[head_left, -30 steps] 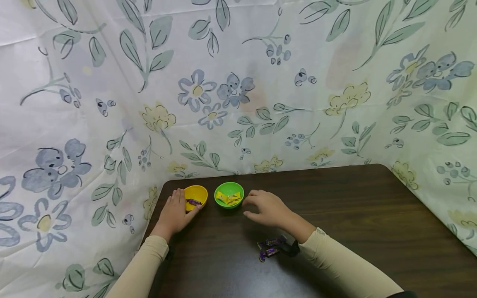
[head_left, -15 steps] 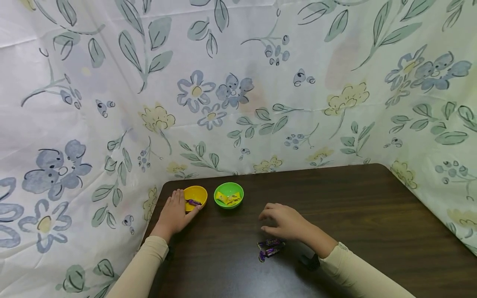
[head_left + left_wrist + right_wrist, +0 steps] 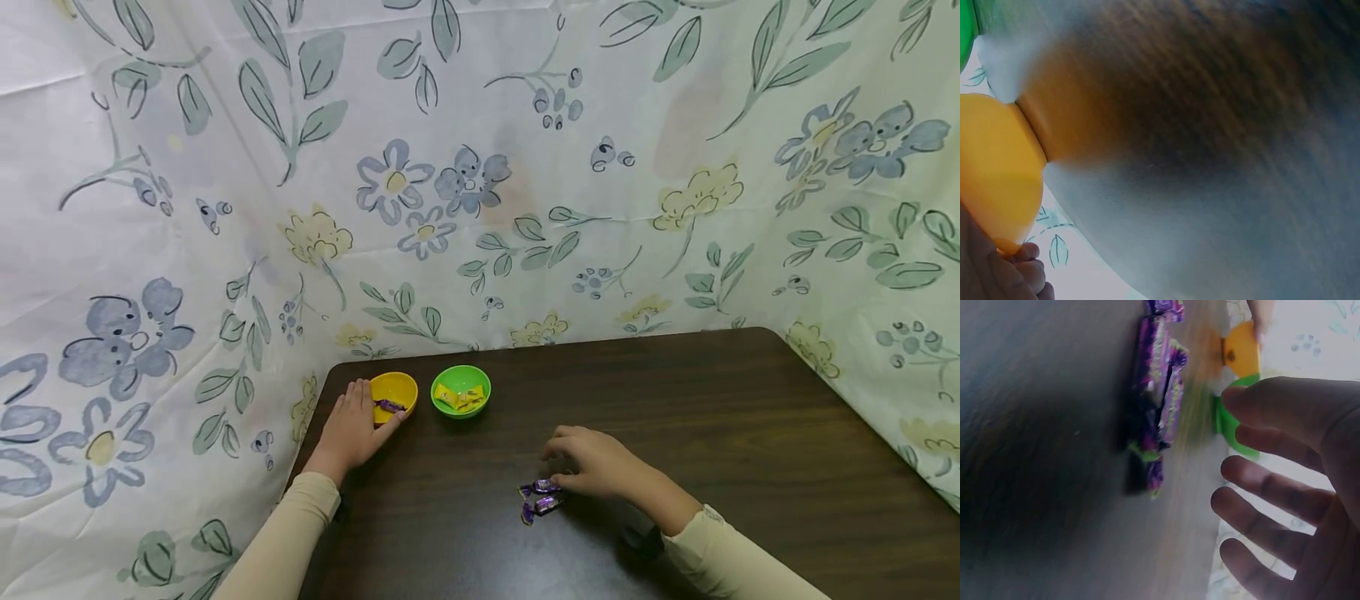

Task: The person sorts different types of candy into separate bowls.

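My left hand [image 3: 350, 431] holds the yellow bowl [image 3: 406, 385] at its left side, fingers along the wall and thumb across the front rim. One purple-wrapped candy [image 3: 390, 406] lies inside that bowl. In the left wrist view the fingertips [image 3: 1032, 269] show at the bowl's wall [image 3: 1000, 169]. My right hand [image 3: 600, 462] is over the table beside two purple-wrapped candies [image 3: 546, 505], its thumb overlapping the upper one in the head view. The right wrist view shows nothing between its parted fingers [image 3: 1260, 519], with the candies [image 3: 1152, 362] apart from them.
A green bowl [image 3: 461, 374] with yellow-wrapped candies [image 3: 459, 398] stands just right of the yellow bowl. The dark wooden table [image 3: 675, 392] ends at a floral cloth [image 3: 525, 275] behind and along the sides.
My right hand has moved from beside the green bowl rightward and toward me, down to the purple-wrapped candies. The left hand stays at the yellow bowl.
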`<state>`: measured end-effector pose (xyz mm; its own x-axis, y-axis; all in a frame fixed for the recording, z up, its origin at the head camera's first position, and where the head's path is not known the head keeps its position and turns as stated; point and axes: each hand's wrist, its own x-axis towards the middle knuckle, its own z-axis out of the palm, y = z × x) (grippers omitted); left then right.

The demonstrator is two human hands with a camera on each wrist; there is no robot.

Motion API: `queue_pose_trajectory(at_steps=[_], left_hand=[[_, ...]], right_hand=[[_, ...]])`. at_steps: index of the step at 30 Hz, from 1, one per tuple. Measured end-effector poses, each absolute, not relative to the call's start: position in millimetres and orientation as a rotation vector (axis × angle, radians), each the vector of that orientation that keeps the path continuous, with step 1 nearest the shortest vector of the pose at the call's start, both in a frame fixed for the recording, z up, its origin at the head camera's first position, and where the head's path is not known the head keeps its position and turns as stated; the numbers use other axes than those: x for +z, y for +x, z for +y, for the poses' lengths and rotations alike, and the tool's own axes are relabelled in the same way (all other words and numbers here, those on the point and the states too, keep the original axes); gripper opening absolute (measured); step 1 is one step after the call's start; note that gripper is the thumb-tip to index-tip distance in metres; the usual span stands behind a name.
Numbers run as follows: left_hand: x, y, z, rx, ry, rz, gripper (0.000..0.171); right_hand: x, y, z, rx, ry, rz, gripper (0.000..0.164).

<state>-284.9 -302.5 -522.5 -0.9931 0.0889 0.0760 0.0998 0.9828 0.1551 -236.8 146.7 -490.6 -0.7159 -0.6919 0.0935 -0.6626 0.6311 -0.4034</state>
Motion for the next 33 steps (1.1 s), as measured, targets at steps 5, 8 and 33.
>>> queue_pose_trajectory(at_steps=[5,8,33], left_hand=[[-522,-286,-303,-0.249,-0.142,-3.064,0.11],[-522,-287,-303,-0.25,-0.14,-3.066,0.111],[-521,-284,-302,-0.267,-0.145,-3.051,0.11]], right_hand=[[-496,-237,152,-0.617,-1.168,2.788,0.026],[-498,-237,155,-0.597,-1.164,2.8,0.025],[-509,-233,158,-0.641,-1.056,2.746,0.018]])
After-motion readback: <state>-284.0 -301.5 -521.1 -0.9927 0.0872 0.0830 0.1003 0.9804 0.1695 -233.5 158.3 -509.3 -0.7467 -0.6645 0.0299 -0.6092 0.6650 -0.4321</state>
